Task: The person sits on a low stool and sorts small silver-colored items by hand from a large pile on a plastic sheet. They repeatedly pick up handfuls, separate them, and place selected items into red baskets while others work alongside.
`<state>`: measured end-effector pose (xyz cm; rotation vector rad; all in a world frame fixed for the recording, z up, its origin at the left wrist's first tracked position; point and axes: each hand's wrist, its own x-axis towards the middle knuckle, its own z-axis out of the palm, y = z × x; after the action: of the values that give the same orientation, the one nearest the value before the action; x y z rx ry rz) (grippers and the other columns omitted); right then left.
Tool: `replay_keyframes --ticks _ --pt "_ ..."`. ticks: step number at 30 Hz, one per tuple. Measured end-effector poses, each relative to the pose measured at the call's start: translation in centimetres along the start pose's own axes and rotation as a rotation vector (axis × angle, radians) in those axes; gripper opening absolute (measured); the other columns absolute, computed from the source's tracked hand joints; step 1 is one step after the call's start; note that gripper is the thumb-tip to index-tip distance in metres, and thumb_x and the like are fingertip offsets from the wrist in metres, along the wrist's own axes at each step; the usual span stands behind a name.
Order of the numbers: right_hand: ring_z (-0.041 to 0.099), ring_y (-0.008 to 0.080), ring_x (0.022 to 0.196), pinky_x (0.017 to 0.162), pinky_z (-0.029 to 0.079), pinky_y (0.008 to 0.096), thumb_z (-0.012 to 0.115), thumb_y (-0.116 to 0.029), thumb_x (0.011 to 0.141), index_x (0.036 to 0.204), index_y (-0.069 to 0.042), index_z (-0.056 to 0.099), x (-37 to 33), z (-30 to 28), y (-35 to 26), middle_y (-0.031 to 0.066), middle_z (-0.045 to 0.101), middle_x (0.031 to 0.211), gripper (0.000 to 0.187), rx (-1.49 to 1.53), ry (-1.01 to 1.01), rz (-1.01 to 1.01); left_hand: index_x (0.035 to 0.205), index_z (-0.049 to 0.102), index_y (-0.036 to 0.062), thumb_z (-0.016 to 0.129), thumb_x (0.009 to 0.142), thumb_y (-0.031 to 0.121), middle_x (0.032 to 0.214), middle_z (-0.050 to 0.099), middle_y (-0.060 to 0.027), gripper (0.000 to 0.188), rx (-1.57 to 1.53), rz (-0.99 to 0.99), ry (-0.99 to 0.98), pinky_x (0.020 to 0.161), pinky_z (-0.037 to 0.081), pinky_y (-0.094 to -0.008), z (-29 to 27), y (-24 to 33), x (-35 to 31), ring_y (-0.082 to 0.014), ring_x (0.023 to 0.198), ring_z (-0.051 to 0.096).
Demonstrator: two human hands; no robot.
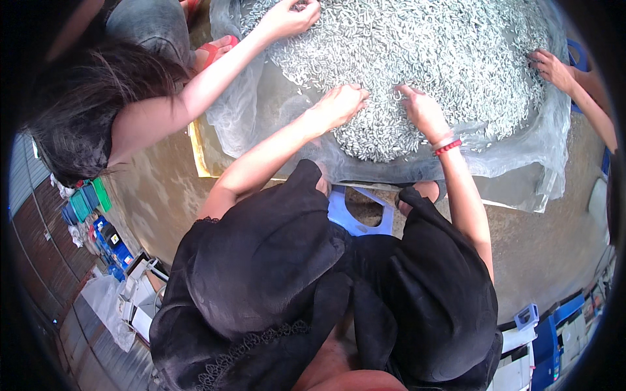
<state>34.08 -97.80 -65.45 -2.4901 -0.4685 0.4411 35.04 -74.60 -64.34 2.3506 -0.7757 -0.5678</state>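
A broad heap of small, slim, silvery-grey pieces point(417, 52) lies spread on a translucent plastic sheet point(521, 159). The pieces are too small for me to tell their kind. At the heap's near left edge is my left hand point(340, 106), its fingers bent together at the pieces; whatever they may pinch is hidden. My right hand point(425, 116) rests over the near middle of the heap. Its index finger reaches out, apart from the thumb, and nothing shows between them. A red beaded bracelet point(448, 147) circles my right wrist.
From the left, another person's hand point(293, 17) reaches over the heap; a further person's hand point(551, 68) touches its right edge. A blue plastic stool point(358, 225) stands between my knees. Crates and bins point(111, 241) line the lower left; blue containers point(554, 339) stand lower right.
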Motion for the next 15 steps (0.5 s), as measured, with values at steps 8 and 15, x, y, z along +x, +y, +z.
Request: replay_keyframes --ticks 8,15 --pt "0.061 0.0309 0.071 0.062 0.048 0.0385 0.054 -0.012 0.079 0.09 -0.005 0.058 -1.6 0.3 -2.7 0.0141 0.062 0.08 0.014 0.095 0.008 0.101 0.106 0.058 0.0082 0.064 0.074 0.027 0.063 0.059 -0.0087 0.037 -0.216 -0.153 0.116 0.058 0.042 -0.032 -4.8 0.5 -0.4 -0.0204 0.057 0.056" --pt "0.043 0.0067 0.045 0.036 0.031 0.018 0.055 -0.015 0.083 0.085 -0.002 0.059 -2.0 -3.5 -2.9 0.0016 0.05 0.057 0.014 1.343 0.035 0.377 0.106 0.055 0.0071 0.057 0.079 0.017 0.085 0.058 -0.0131 0.029 0.128 0.001 0.076 0.074 0.045 -0.0377 -4.6 -0.3 2.5 -0.0256 0.086 0.057"
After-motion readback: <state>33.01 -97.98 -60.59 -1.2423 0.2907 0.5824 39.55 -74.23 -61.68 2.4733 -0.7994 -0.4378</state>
